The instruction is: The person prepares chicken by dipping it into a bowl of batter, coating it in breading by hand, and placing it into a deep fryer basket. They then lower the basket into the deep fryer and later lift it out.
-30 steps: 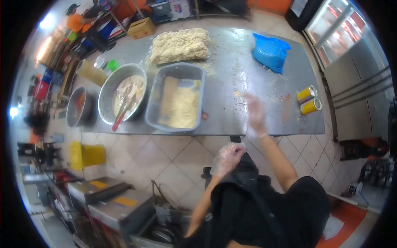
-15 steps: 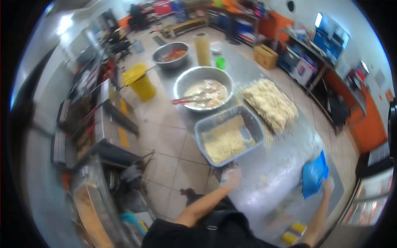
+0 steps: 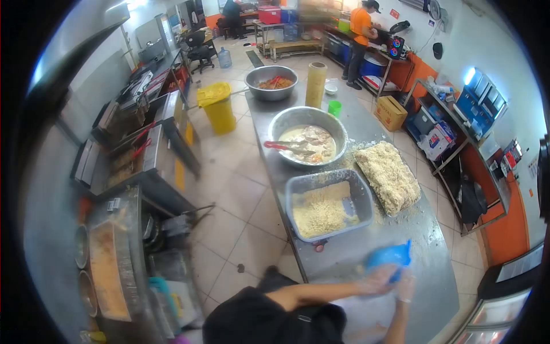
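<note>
A blue plastic bag [image 3: 391, 255], blurred by motion, is between my two hands over the near part of the steel table [image 3: 412, 238]. My left hand [image 3: 379, 280] is closed on its lower edge, the arm reaching across from the left. At its lower right corner, my right hand [image 3: 405, 286] grips it too. Both hands look covered by thin clear gloves, and the fingers are partly smeared. Just beyond them stands a grey plastic tub [image 3: 366, 203] with pale breading in it. A slab of crumb-coated food [image 3: 388, 176] lies right of the tub.
Farther along the table are a metal bowl [image 3: 275, 129] of milky batter with red-handled tongs [image 3: 281, 146], a plastic wrap roll [image 3: 315, 86], a green cup [image 3: 334, 108] and another bowl [image 3: 250, 82]. Fryers [image 3: 163, 132] line the left. A person in orange [image 3: 361, 26] stands at the back.
My right hand has brought the blue bag leftward from the table's right side. My left hand has moved from beside the tub to the bag. The view has shifted.
</note>
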`<state>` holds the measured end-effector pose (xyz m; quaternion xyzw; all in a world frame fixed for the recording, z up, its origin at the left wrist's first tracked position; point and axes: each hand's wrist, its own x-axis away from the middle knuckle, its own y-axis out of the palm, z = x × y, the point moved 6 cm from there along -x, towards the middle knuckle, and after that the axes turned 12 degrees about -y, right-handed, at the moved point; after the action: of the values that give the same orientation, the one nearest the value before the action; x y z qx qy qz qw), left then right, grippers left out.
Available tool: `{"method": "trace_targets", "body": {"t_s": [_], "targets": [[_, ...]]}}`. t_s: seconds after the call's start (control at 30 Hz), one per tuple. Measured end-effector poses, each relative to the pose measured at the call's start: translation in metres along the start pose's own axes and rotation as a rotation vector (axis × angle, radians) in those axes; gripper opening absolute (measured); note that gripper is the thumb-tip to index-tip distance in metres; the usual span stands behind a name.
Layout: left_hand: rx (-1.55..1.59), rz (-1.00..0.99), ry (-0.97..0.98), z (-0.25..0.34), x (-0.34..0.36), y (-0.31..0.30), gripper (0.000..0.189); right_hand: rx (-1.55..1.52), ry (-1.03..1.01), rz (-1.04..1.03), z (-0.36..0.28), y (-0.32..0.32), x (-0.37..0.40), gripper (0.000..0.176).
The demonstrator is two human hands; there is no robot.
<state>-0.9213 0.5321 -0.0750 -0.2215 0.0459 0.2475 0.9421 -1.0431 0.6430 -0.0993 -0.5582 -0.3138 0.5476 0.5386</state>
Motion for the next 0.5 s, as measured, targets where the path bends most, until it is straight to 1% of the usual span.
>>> {"method": "trace_targets", "body": {"t_s": [0.03,0.07,0.1,0.13,0.17,0.23,0.27,0.3,0.33,0.37,0.4,0.43,0.47,0.5], "targets": [[0.003,0.009,0.002,0.001,0.0,-0.005,0.056,-0.253,0.072,0.006,-0.015,-0.004,-0.013,0.035],[0.072,0.067,-0.016,0.0,0.001,-0.015,0.05,-0.249,0.06,0.008,-0.028,-0.015,-0.029,0.035],[0.14,0.12,-0.038,-0.003,0.006,-0.026,0.045,-0.546,0.168,-0.008,-0.036,-0.026,-0.042,0.032],[0.077,0.149,-0.056,-0.006,0.009,-0.034,0.04,-0.844,0.28,-0.029,-0.049,-0.037,-0.052,0.028],[0.073,0.156,-0.056,-0.01,0.013,-0.044,0.04,-0.847,0.272,-0.027,-0.066,-0.056,-0.067,0.028],[-0.039,0.163,-0.187,-0.023,0.017,-0.063,0.031,-0.821,0.453,-0.074,-0.078,-0.082,-0.093,0.021],[-0.069,0.221,-0.17,-0.031,0.02,-0.067,0.024,-0.818,0.438,-0.077,-0.077,-0.082,-0.104,0.021],[-0.063,0.233,-0.175,-0.043,0.021,-0.064,0.024,-0.757,0.085,0.136,-0.086,-0.097,-0.121,0.02],[-0.059,0.262,-0.139,-0.059,0.024,-0.058,0.02,-0.683,-0.263,0.347,-0.098,-0.108,-0.125,0.019],[-0.054,0.288,-0.103,-0.066,0.028,-0.053,0.017,-0.686,-0.266,0.344,-0.089,-0.089,-0.122,0.019],[-0.051,0.29,-0.108,-0.064,0.031,-0.053,0.017,-0.663,-0.354,0.143,-0.084,-0.055,-0.117,0.022],[-0.118,0.313,-0.132,-0.064,0.029,-0.061,0.016,-0.633,-0.442,-0.053,-0.085,-0.028,-0.112,0.024],[-0.184,0.341,-0.15,-0.065,0.023,-0.065,0.016,-0.628,-0.451,-0.049,-0.087,-0.022,-0.113,0.024],[-0.18,0.351,-0.151,-0.067,0.019,-0.066,0.016,-0.618,-0.415,-0.077,-0.087,-0.013,-0.111,0.023]]}}
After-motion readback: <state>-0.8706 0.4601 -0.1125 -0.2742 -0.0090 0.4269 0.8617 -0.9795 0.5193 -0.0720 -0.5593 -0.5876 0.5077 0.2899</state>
